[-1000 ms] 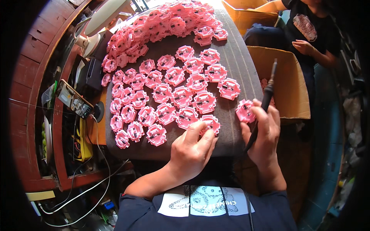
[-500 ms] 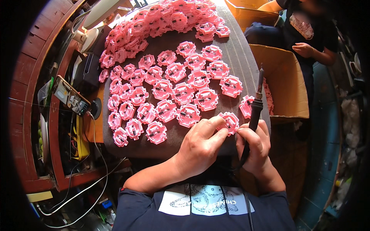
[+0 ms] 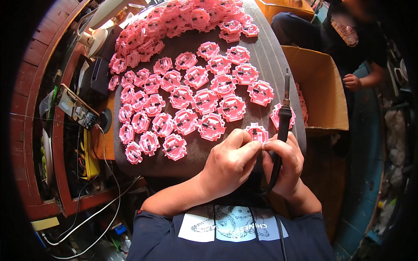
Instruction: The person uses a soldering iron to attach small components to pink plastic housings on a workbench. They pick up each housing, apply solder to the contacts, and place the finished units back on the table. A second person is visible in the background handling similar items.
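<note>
A round pink plastic part (image 3: 256,131) with small black and metal pieces inside lies at the table's near edge, just beyond my fingertips. My left hand (image 3: 230,163) is closed in a pinch at its near side; what the fingertips hold is hidden. My right hand (image 3: 285,163) grips a soldering iron (image 3: 284,118) with a black handle, its metal tip pointing up and away from the pink part. The right thumb and forefinger are also pinched together, meeting my left fingertips; anything tiny between them cannot be made out. Another pink part (image 3: 274,117) sits behind the iron.
Several like parts (image 3: 204,101) stand in rows on the dark table (image 3: 261,48), with a heap (image 3: 174,19) at the far side. At the right is a cardboard box (image 3: 322,87); past it, another person's hand (image 3: 352,81). A phone (image 3: 78,108) and cables are at the left.
My hands have drawn closer together, fingertips now meeting. The pink part shows farther beyond my fingers and is turned. The soldering iron has shifted slightly left. The other person's hand has moved lower.
</note>
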A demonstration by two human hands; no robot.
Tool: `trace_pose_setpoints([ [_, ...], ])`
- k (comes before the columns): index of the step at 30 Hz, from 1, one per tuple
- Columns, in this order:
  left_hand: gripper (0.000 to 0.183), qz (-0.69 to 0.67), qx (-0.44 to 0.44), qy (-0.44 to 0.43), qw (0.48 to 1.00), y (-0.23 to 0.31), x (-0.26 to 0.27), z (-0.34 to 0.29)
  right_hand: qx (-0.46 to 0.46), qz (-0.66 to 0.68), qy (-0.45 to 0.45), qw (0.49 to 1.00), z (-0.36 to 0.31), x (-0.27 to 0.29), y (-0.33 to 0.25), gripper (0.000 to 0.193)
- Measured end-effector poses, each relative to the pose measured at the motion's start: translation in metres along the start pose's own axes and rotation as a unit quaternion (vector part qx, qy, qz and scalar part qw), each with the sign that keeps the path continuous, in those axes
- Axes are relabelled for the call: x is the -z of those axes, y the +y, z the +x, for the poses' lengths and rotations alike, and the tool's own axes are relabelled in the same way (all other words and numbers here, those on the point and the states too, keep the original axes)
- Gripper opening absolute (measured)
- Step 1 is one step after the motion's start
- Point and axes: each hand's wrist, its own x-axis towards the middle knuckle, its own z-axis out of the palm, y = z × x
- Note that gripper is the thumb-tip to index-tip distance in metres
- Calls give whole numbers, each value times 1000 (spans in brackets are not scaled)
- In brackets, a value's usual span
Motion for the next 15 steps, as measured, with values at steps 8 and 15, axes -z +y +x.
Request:
trace_pose_setpoints([
  [8,27,-17,-1,28,999,-4,0,3,6,-11,44,999,-7,-4,1,39],
  [15,23,-23,9,40,999,-2,0,3,75,-52,2,996,-12,-4,-2,37],
])
